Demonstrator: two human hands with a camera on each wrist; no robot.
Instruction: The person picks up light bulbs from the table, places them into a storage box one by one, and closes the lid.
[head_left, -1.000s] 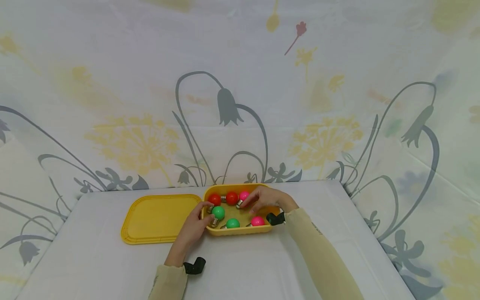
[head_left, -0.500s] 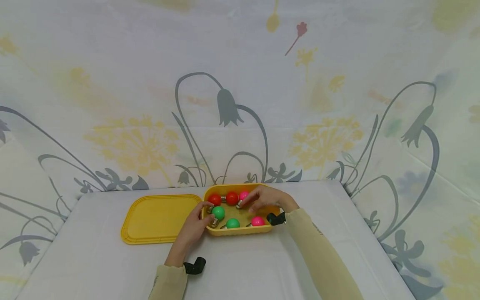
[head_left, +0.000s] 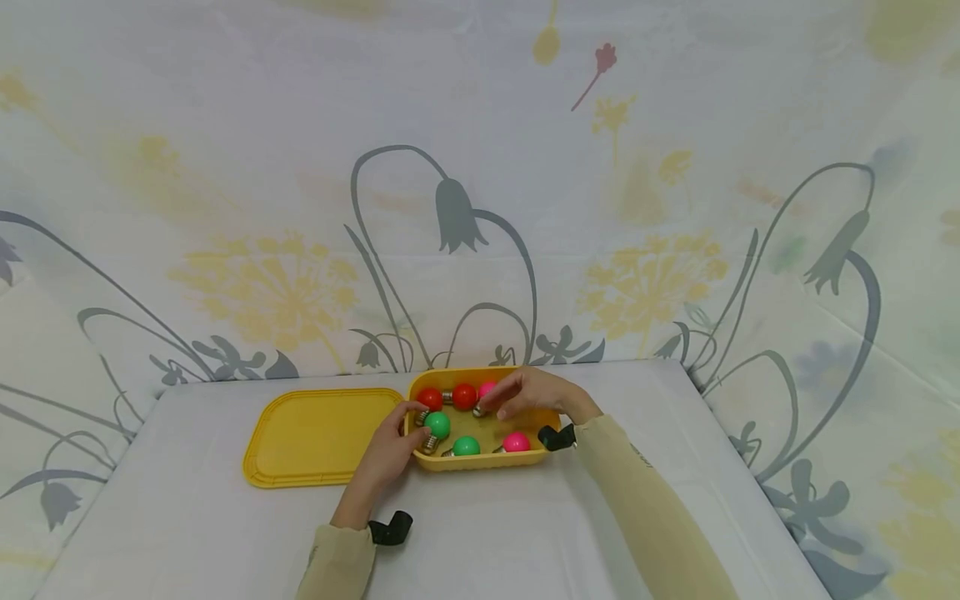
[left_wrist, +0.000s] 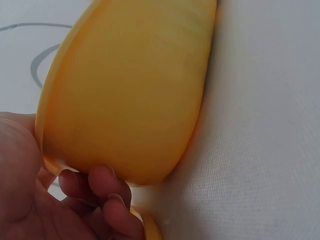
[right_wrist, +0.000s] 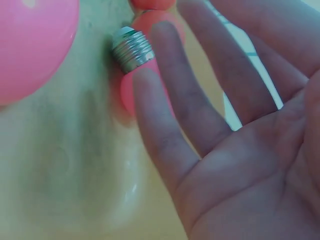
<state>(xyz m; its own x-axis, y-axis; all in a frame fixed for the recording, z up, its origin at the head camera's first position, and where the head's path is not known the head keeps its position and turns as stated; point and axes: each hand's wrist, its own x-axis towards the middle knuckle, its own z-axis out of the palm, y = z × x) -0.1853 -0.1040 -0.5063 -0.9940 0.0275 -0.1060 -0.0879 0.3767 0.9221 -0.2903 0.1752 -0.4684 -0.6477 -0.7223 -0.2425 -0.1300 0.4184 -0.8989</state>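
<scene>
A yellow bin [head_left: 483, 464] holds several coloured light bulbs. My left hand [head_left: 388, 450] grips the bin's left end, and in the left wrist view its fingers curl against the outer wall under the rim. Over the back of the bin, my right hand [head_left: 536, 395] reaches in with fingers nearly straight. Its fingertips rest at a pink bulb [head_left: 487, 389], partly hidden behind them in the head view. The right wrist view shows this bulb's metal screw base [right_wrist: 134, 50] beside the fingertips. No thumb closes round the bulb.
Two red bulbs [head_left: 464, 397] lie along the bin's back wall. A green bulb [head_left: 437, 425] is near my left fingers; another green bulb [head_left: 467, 446] and a pink bulb [head_left: 516, 442] lie at the front. Left of the bin is a flat yellow lid [head_left: 322, 437].
My right fingers have shifted slightly over the pink bulb, and less of its metal base shows in the head view. The left hand and the bin stay in place.
</scene>
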